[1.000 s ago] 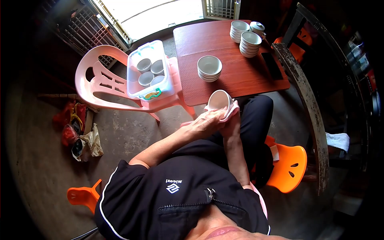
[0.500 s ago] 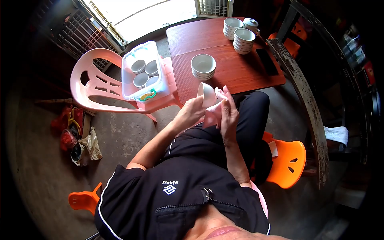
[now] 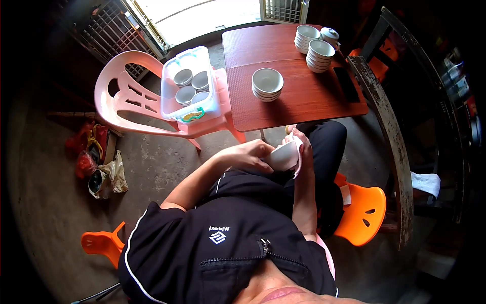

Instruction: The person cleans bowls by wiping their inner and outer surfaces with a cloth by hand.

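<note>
A white bowl [image 3: 283, 157] is held tilted over my lap, between both hands. My left hand [image 3: 251, 154] grips it at its left edge, fingers bent around the rim. My right hand [image 3: 304, 144] presses a pale pink cloth [image 3: 297, 164] against the bowl's other side; part of the cloth hangs below the fingers. Just beyond, a short stack of white bowls [image 3: 267, 83] stands on the reddish-brown table [image 3: 243, 109]. The bowl's inside is mostly hidden from view.
Two taller bowl stacks [image 3: 320, 55] and a lidded pot [image 3: 330, 36] stand at the table's far right, near a dark flat object [image 3: 346, 83]. A clear plastic bin [image 3: 169, 109] holding bowls rests on a pink chair [image 3: 109, 104]. An orange stool [image 3: 364, 213] is at right.
Both hands have moved toward my body with the bowl, which has turned so its outer side shows. The cloth now wraps against the bowl. The view has shifted slightly.
</note>
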Action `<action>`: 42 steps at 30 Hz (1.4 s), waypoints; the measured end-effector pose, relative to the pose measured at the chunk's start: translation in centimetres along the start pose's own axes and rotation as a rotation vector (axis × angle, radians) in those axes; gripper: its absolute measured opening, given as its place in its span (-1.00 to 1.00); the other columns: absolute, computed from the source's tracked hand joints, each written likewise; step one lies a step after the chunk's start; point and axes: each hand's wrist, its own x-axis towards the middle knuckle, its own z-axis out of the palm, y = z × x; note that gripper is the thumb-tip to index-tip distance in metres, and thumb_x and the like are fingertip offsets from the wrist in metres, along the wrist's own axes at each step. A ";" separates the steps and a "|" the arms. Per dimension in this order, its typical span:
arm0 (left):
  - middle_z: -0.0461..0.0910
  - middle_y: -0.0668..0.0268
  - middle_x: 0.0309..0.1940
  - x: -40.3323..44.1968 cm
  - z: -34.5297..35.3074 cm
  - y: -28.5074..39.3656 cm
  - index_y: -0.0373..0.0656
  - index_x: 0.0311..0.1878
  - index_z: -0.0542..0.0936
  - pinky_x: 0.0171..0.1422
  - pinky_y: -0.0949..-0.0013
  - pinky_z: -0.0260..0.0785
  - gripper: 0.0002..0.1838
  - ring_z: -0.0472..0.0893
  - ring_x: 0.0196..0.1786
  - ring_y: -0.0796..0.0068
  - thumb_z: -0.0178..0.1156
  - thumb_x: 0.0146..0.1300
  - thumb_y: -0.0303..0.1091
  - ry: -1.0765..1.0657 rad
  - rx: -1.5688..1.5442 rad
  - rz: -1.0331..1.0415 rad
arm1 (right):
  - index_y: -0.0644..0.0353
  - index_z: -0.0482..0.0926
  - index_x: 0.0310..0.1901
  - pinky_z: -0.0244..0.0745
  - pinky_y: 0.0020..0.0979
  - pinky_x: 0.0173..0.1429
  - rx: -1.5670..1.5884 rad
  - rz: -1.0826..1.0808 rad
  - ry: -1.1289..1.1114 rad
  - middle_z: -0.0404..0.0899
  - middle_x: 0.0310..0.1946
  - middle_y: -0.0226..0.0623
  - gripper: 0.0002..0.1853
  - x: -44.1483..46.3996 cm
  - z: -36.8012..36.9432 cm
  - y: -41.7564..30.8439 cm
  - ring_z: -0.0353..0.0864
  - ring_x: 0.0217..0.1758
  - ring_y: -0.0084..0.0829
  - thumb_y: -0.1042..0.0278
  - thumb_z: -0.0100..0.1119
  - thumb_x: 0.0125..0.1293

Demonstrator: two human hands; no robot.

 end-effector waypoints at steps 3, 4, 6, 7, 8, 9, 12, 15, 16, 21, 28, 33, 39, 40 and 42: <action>0.59 0.38 -0.33 -0.1 0.0 0.1 -0.31 -0.09 0.54 -0.10 0.50 0.35 -0.66 0.48 -0.20 0.70 0.27 0.23 -0.22 0.162 -0.005 -0.202 | 0.14 0.41 -0.60 0.21 -0.54 -0.48 -0.493 -0.358 -0.052 0.36 -0.64 -0.51 -0.67 -1.1 0.7 -0.8 0.30 -0.57 -0.65 0.18 0.10 0.29; 0.51 0.49 -0.42 0.2 -0.1 -1.2 -0.28 -0.20 0.53 -0.22 0.56 0.29 -0.68 0.42 -0.30 0.77 0.24 0.28 -0.16 0.200 0.045 -0.182 | 0.15 0.43 -0.60 0.13 -0.57 -0.49 -0.620 -0.365 0.051 0.30 -0.66 -0.58 -0.66 -0.9 0.6 -0.1 0.22 -0.58 -0.71 0.18 0.09 0.30; 0.49 0.51 -0.42 0.5 0.3 -1.9 -0.26 -0.21 0.53 -0.21 0.58 0.27 -0.71 0.41 -0.30 0.78 0.23 0.29 -0.19 0.259 -0.052 -0.073 | 0.15 0.48 -0.54 0.19 -0.52 -0.46 -0.583 -0.419 0.018 0.26 -0.66 -0.58 -0.68 -1.0 0.7 0.0 0.25 -0.55 -0.67 0.15 0.08 0.31; 0.49 0.52 -0.41 0.6 0.6 -2.0 -0.25 -0.22 0.53 -0.21 0.59 0.27 -0.73 0.40 -0.30 0.78 0.22 0.29 -0.20 0.288 -0.100 -0.018 | 0.15 0.50 -0.48 0.22 -0.50 -0.45 -0.484 -0.417 0.037 0.27 -0.65 -0.57 -0.69 -0.6 0.5 0.5 0.27 -0.54 -0.64 0.14 0.07 0.32; 0.49 0.52 -0.39 0.5 0.9 -1.8 -0.23 -0.21 0.55 -0.20 0.59 0.26 -0.77 0.39 -0.30 0.77 0.21 0.30 -0.24 0.318 -0.264 0.044 | 0.15 0.49 -0.43 0.28 -0.48 -0.42 -0.255 -0.371 0.119 0.30 -0.62 -0.53 -0.70 0.3 0.2 1.5 0.32 -0.53 -0.59 0.11 0.07 0.33; 0.54 0.48 -0.30 0.3 0.5 -1.6 -0.24 -0.13 0.56 -0.09 0.56 0.33 -0.76 0.46 -0.21 0.72 0.23 0.29 -0.26 0.362 -0.222 -0.031 | 0.15 0.48 -0.38 0.34 -0.47 -0.39 -0.026 -0.323 0.197 0.33 -0.60 -0.49 -0.71 0.8 0.4 2.0 0.37 -0.52 -0.55 0.08 0.07 0.33; 0.49 0.45 -0.35 1.3 1.7 -1.9 -0.27 -0.22 0.52 -0.14 0.54 0.31 -0.67 0.41 -0.27 0.72 0.23 0.29 -0.14 0.492 -0.418 0.144 | 0.16 0.52 -0.26 0.52 -0.34 -0.36 0.258 -0.125 -0.305 0.57 -0.38 -0.28 -0.46 0.3 0.5 2.8 0.57 -0.40 -0.34 -0.21 -0.22 0.36; 0.52 0.42 -0.28 1.2 1.8 -1.3 -0.28 -0.13 0.52 -0.06 0.52 0.32 -0.69 0.45 -0.20 0.68 0.23 0.28 -0.19 0.448 -0.462 0.119 | 0.17 0.52 -0.29 0.51 -0.34 -0.40 0.391 -0.042 -0.096 0.57 -0.42 -0.24 -0.46 0.4 0.6 3.4 0.57 -0.45 -0.34 -0.20 -0.20 0.34; 0.55 0.40 -0.20 1.1 1.2 -2.3 -0.29 -0.06 0.52 0.03 0.50 0.35 -0.68 0.49 -0.13 0.65 0.23 0.28 -0.23 0.403 -0.421 0.097 | 0.17 0.51 -0.32 0.50 -0.34 -0.41 0.332 -0.145 -0.131 0.57 -0.44 -0.25 -0.49 0.2 0.7 2.7 0.56 -0.46 -0.34 -0.17 -0.17 0.34; 0.57 0.40 -0.25 0.7 1.3 -2.1 -0.28 -0.04 0.53 -0.02 0.52 0.34 -0.74 0.45 -0.16 0.76 0.21 0.26 -0.36 0.274 0.175 0.063 | 0.15 0.42 -0.59 0.36 -0.42 -0.49 -1.425 -0.981 -0.012 0.44 -0.66 -0.43 -0.67 -1.8 2.8 -0.2 0.49 -0.58 -0.51 0.25 0.04 0.34; 0.54 0.49 -0.42 0.4 1.3 -0.5 -0.25 -0.25 0.59 -0.22 0.58 0.31 -0.80 0.46 -0.32 0.76 0.25 0.19 -0.29 0.486 -0.330 0.051 | 0.24 0.46 -0.16 0.39 -0.49 -0.30 -0.528 -0.805 -0.086 0.49 -0.35 -0.37 -0.64 1.3 -0.4 1.7 0.44 -0.36 -0.59 0.05 -0.03 0.37; 0.50 0.50 -0.48 0.2 0.3 -0.8 -0.25 -0.35 0.57 -0.28 0.53 0.29 -0.82 0.40 -0.37 0.78 0.26 0.11 -0.32 0.404 0.060 -0.149 | 0.29 0.48 -0.45 0.39 -0.26 -0.40 -1.009 -0.623 0.088 0.50 -0.61 -0.14 -0.70 -3.5 4.4 -0.8 0.53 -0.55 -0.25 0.23 0.06 0.34; 0.52 0.47 -0.46 0.0 0.5 -0.6 -0.27 -0.26 0.59 -0.17 0.49 0.36 -0.79 0.45 -0.32 0.71 0.29 0.15 -0.31 0.430 -0.192 -0.010 | 0.21 0.46 -0.34 0.41 -0.41 -0.39 -0.439 -0.549 0.088 0.51 -0.49 -0.37 -0.62 -0.2 0.3 2.0 0.50 -0.48 -0.44 0.03 -0.11 0.42; 0.58 0.43 -0.37 0.5 1.1 -0.7 -0.27 -0.23 0.60 -0.09 0.51 0.39 -0.79 0.51 -0.25 0.68 0.29 0.17 -0.32 0.512 -0.338 0.092 | 0.17 0.47 -0.23 0.50 -0.41 -0.33 0.308 -0.178 -0.156 0.54 -0.35 -0.36 -0.60 0.0 0.7 2.6 0.58 -0.35 -0.43 -0.04 -0.14 0.42; 0.60 0.38 -0.26 0.9 1.5 -0.3 -0.31 -0.14 0.58 -0.01 0.52 0.39 -0.74 0.53 -0.18 0.66 0.29 0.20 -0.33 0.512 -0.499 0.170 | 0.21 0.47 -0.12 0.53 -0.41 -0.29 0.262 -0.287 -0.014 0.54 -0.31 -0.25 -0.59 0.2 0.8 4.6 0.57 -0.35 -0.40 -0.03 -0.14 0.42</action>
